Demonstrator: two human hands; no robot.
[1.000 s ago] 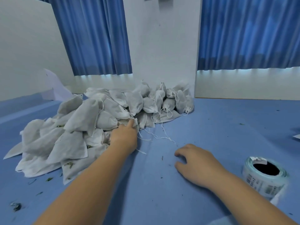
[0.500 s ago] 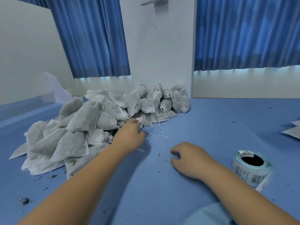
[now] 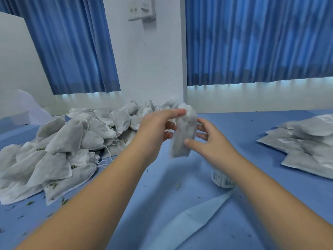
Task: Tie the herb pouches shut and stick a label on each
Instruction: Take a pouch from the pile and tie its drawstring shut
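Left hand [image 3: 155, 127] raised over the blue surface [image 3: 162, 228], fingers [image 3: 177, 112] closed in a pinch on the gathered top of one white herb pouch [image 3: 183, 139], lower fingers curled toward the palm. Pouch hanging upright in the air between both hands, clear of the surface, bottom edge free, contents blurred. Right hand [image 3: 212, 143] just beside it, thumb tip laid low on the pouch's front face, other fingers spread and nearly straight, tips passing behind the pouch's right edge; contact at the back not discernible. At left, a loose pile of pouches [image 3: 72, 141], white and filled, drawstrings trailing, green herb showing at a few, heaped toward the foot of the white wall. Herb crumbs [image 3: 29, 202] scattered on the surface along the pile's near edge. At right, a stack of flat pouches [image 3: 306, 141], overlapped, well apart from the pile. Label roll [image 3: 222, 179] on the surface beneath the right forearm, partly hidden by it, print visible on its outer turn; pale backing strip [image 3: 198, 213] trailing from it toward the viewer. Blue curtains [image 3: 252, 42] behind, either side of a white pillar.
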